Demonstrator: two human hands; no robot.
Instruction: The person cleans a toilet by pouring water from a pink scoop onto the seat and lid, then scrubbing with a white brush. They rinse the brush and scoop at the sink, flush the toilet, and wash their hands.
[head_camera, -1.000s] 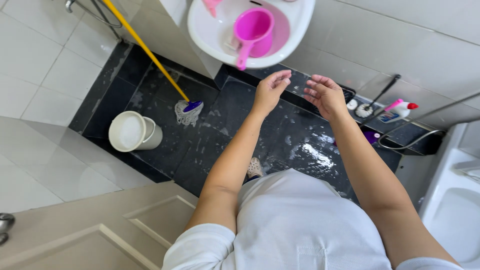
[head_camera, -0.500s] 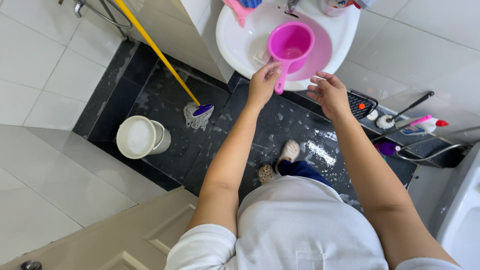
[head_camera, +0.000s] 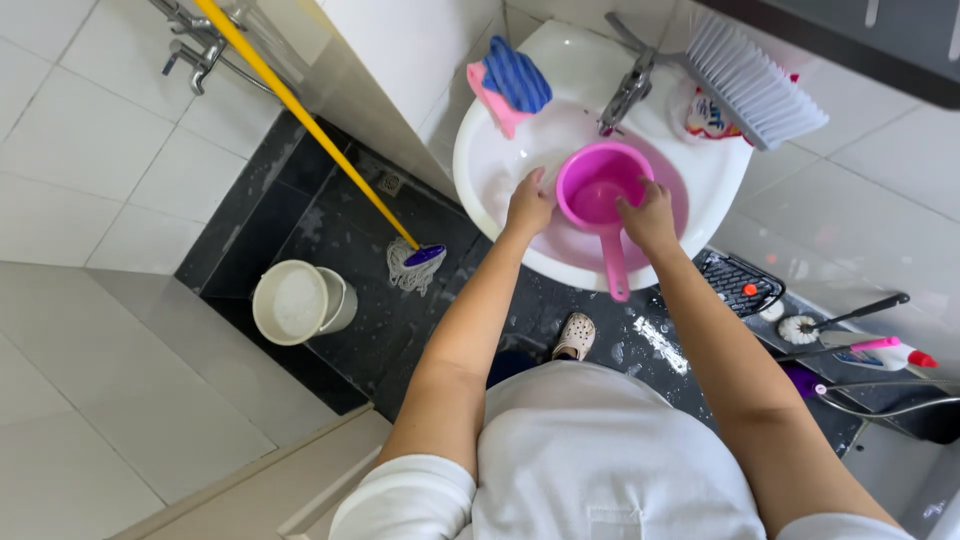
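Left hand: the left hand (head_camera: 527, 207) is down in the sink (head_camera: 480, 160), upper middle of the frame, fingers loosely curled, touching the left side of the dipper; holding nothing that I can see
Right hand: the right hand (head_camera: 650, 213) sits on the dipper's right rim, fingers over the edge; whether it really clamps the rim, I cannot tell
Dipper: pink dipper (head_camera: 598, 190) inside the sink, between both hands, handle pointing down the frame and hanging over the sink's near edge
Tap: metal tap (head_camera: 628, 88) just above the dipper, top centre
Sponge: pink and blue sponge (head_camera: 510, 85) on the sink's upper left rim
Brush: white brush (head_camera: 752, 85) lying across the sink's upper right rim, bristles fanned out
Mop: yellow-handled mop (head_camera: 300, 110) slanting from the upper left, its head resting on the dark floor left of the sink
Bucket: white bucket (head_camera: 293, 302) on the dark floor, left of centre, well apart from the hands
Shoe: pale shoe (head_camera: 573, 336) on the wet floor below the sink, centre frame
Toilet brush: toilet brush (head_camera: 830, 320) on the floor at right, near a spray bottle (head_camera: 880, 352)
Drain cover: black drain cover (head_camera: 738, 283) just right of the right forearm
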